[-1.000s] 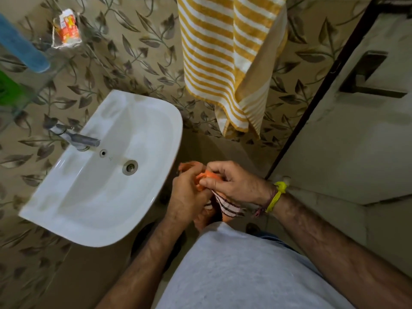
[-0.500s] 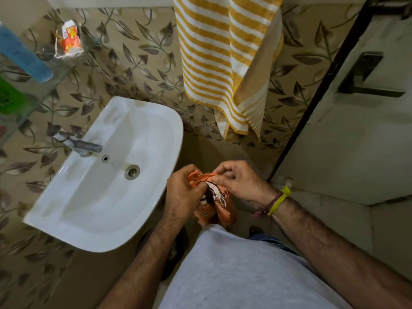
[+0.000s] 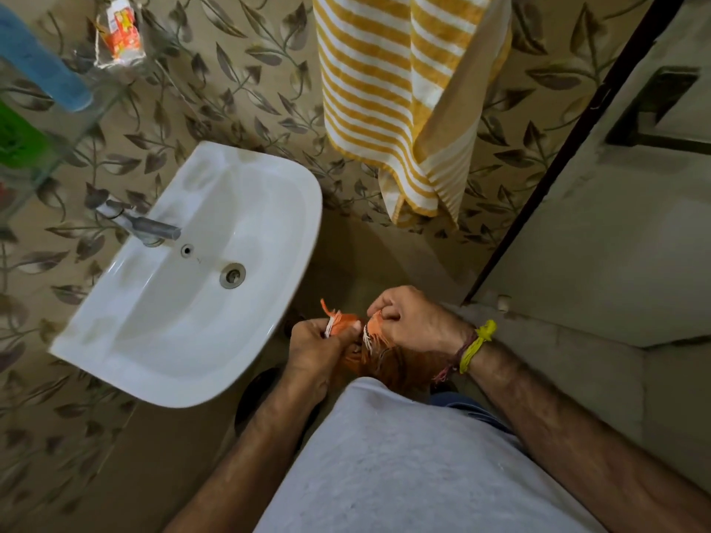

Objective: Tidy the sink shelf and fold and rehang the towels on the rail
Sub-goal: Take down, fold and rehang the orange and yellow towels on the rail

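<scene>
Head view, looking down: tiled bathroom corner, leaf-pattern wall, hands held low in front of a grey shirt (image 3: 404, 467).
Left hand (image 3: 312, 350): fingers curled, pinching a fringed corner of the orange towel (image 3: 388, 363); white and orange tassels poke out above the knuckles.
Right hand (image 3: 413, 321): fingers curled tight on a second fringed corner, just beside the left hand; yellow and maroon thread bands (image 3: 475, 346) tied at the wrist.
Orange towel: thin woven cloth with a dark and white striped border, bunched and hanging between the hands and the shirt; lower part hidden.
Striped towel (image 3: 388, 90): yellow and white, soft weave, draped down the wall above; its rail is out of frame.
Sink (image 3: 184, 286): white glazed ceramic, rounded front, metal drain ring, dull metal tap (image 3: 148, 225) at the wall side.
Shelf (image 3: 57, 121): clear glass, upper left; carries a blue tube shape (image 3: 42, 67), something green (image 3: 17, 138), and a crumpled red and white packet (image 3: 121, 32).
Writing: packet print too blurred to read.
Door (image 3: 615, 209): pale flat panel, dark frame, right side.
</scene>
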